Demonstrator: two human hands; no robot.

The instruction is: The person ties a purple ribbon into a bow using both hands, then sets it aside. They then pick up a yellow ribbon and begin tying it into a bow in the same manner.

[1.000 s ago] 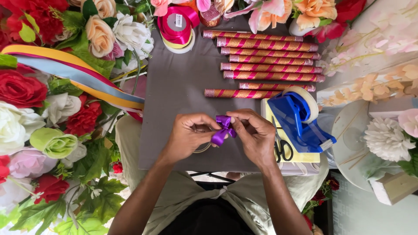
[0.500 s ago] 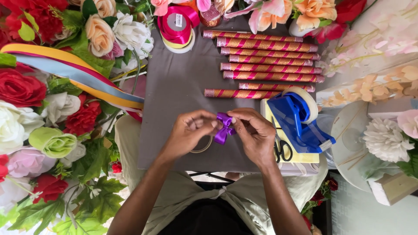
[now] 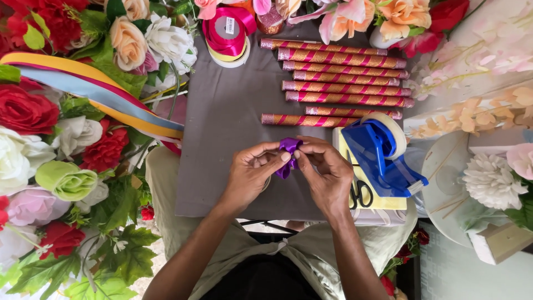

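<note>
Pinching a glossy purple ribbon [image 3: 288, 155], looped and crumpled, between fingers of left hand [image 3: 250, 173] and right hand [image 3: 327, 175], above grey felt-like table [image 3: 222, 139]; glittery striped sticks [image 3: 338, 83] beyond.

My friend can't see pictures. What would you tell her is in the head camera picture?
Two hands, the left hand and the right hand, pinch a small purple ribbon piece together over a grey board. Behind lie glittery striped sticks and pink ribbon rolls; a blue tape dispenser sits to the right, with artificial flowers around.
</note>
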